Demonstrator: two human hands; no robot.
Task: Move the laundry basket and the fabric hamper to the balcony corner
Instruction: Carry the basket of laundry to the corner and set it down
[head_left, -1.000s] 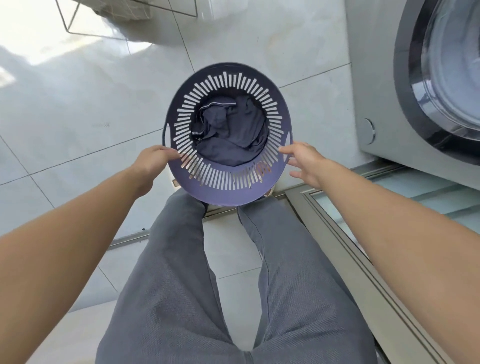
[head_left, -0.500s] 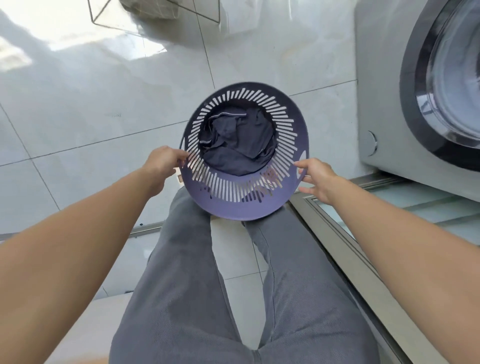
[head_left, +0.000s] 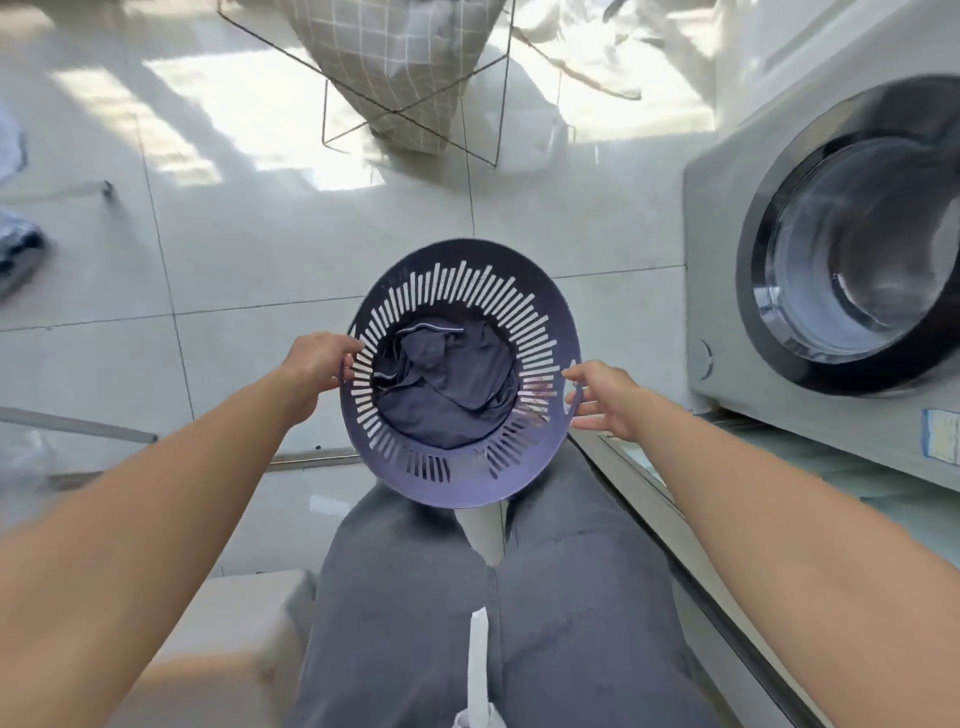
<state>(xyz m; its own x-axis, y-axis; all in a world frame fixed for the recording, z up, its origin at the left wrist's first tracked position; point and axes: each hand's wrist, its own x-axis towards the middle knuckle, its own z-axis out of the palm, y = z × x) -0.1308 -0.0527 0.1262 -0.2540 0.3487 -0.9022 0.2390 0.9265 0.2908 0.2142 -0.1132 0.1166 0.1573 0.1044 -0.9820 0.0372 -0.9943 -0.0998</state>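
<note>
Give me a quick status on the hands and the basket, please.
Left hand grips laundry basket rim; right hand holds opposite handle. Dark clothes inside. Fabric hamper ahead on its wire stand, washing machine close on right.

Front-load washing machine (head_left: 810, 291) at right, round glass door (head_left: 862, 260) facing left, a sticker (head_left: 941, 435) low on its front. Glossy white tiled floor (head_left: 249, 249) with sun patches; sliding-door track (head_left: 675, 525) runs beside the machine. Blurred blue fabric (head_left: 15, 249) at left edge, grey trousers (head_left: 493, 613) at bottom.
</note>
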